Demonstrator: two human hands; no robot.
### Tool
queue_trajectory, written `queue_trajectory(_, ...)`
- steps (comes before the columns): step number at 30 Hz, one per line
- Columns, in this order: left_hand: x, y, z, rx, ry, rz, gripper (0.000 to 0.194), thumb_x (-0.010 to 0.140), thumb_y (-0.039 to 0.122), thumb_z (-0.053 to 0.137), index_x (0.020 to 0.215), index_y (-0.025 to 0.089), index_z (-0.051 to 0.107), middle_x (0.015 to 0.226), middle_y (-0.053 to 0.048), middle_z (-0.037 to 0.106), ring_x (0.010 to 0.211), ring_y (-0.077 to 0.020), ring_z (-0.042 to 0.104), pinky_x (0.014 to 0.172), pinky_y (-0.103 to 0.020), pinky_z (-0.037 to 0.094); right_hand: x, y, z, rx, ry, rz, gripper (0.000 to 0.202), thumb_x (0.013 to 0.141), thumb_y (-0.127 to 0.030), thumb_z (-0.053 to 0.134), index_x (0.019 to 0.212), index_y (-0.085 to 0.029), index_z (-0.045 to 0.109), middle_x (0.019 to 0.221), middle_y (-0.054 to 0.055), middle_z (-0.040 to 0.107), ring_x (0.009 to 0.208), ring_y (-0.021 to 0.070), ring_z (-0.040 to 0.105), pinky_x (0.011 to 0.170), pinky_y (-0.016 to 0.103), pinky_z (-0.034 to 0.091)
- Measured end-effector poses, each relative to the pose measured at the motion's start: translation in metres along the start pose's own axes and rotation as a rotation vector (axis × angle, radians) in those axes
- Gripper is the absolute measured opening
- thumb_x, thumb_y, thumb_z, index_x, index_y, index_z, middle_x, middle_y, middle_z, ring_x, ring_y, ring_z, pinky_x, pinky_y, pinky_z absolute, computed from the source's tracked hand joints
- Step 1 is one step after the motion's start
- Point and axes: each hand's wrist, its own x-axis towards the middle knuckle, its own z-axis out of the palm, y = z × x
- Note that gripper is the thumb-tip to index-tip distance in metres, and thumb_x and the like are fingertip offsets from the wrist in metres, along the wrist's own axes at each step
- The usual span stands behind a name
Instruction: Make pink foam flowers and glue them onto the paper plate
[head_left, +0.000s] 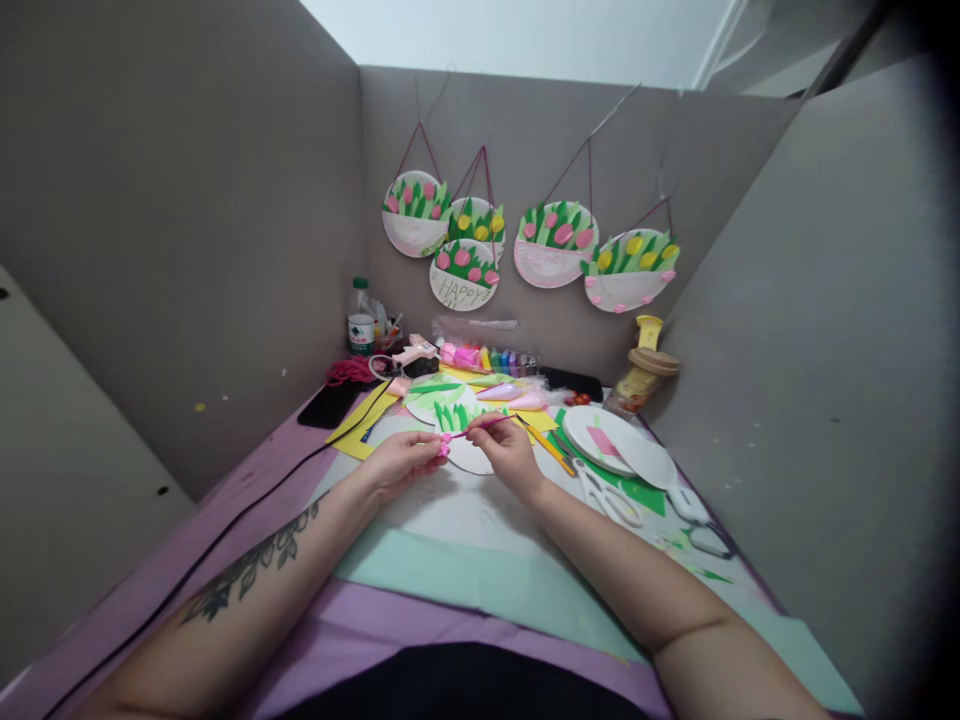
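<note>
My left hand [401, 462] is closed, pinching a small pink flower [445, 446] between thumb and fingertips. In my closed right hand [510, 450] is a thin magenta stick-like tool [491, 423]; its left end reaches the flower, but I cannot tell whether it touches. Behind and below both hands lies a white paper plate [480, 462] with green paper leaves [452, 415] along its upper part. Just right of my right hand is a yellow pencil-like tool [551, 448].
White-handled scissors [607, 495], stacked white plates [600, 440] and a jar [637, 385] stand or lie right. Left are a dark phone [330, 403], a bottle [361, 320] and a black cord [247, 510]. Flower plates [556, 265] hang on the back panel; grey panels flank the table.
</note>
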Motion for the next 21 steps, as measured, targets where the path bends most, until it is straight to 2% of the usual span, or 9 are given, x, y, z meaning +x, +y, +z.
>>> queue_trajectory(4, -0.0009, -0.0001, 0.0010, -0.019, 0.020, -0.006, 0.024, 0.063, 0.020, 0.084, 0.080, 0.012, 0.069, 0.078, -0.005, 0.070, 0.073, -0.0126, 0.067, 0.067, -0.020, 0.051, 0.0005, 0.0010, -0.0014, -0.030, -0.014, -0.017, 0.010, 0.078, -0.028, 0.064, 0.077, -0.018, 0.066, 0.074, 0.003, 0.066, 0.067, 0.0151, 0.061, 0.063, 0.027, 0.050)
queue_trajectory(9, -0.0016, 0.0006, 0.0007, -0.042, -0.007, 0.013, 0.019, 0.069, 0.018, 0.079, 0.084, 0.011, 0.070, 0.076, -0.004, 0.068, 0.069, -0.0087, 0.063, 0.067, -0.019, 0.051, -0.0014, -0.0001, -0.0009, -0.096, -0.069, -0.082, 0.008, 0.080, -0.026, 0.062, 0.079, -0.019, 0.066, 0.075, 0.002, 0.066, 0.068, 0.0144, 0.061, 0.063, 0.026, 0.048)
queue_trajectory(13, -0.0029, 0.0021, 0.0012, -0.030, 0.017, -0.027, 0.017, 0.074, 0.017, 0.076, 0.089, 0.011, 0.070, 0.073, -0.003, 0.066, 0.066, -0.0084, 0.062, 0.063, -0.018, 0.051, -0.0027, -0.0011, -0.0003, -0.142, -0.095, -0.157, 0.008, 0.083, -0.025, 0.061, 0.080, -0.019, 0.066, 0.076, 0.003, 0.067, 0.071, 0.0151, 0.062, 0.067, 0.027, 0.049)
queue_trajectory(21, -0.0004, -0.0002, -0.0014, -0.034, -0.031, -0.005, 0.023, 0.069, 0.017, 0.080, 0.086, 0.011, 0.065, 0.072, -0.003, 0.065, 0.063, -0.0085, 0.063, 0.057, -0.016, 0.051, -0.0066, -0.0056, 0.0000, -0.275, -0.168, -0.311, 0.012, 0.087, -0.028, 0.059, 0.082, -0.021, 0.068, 0.080, 0.005, 0.071, 0.076, 0.0172, 0.065, 0.073, 0.031, 0.052)
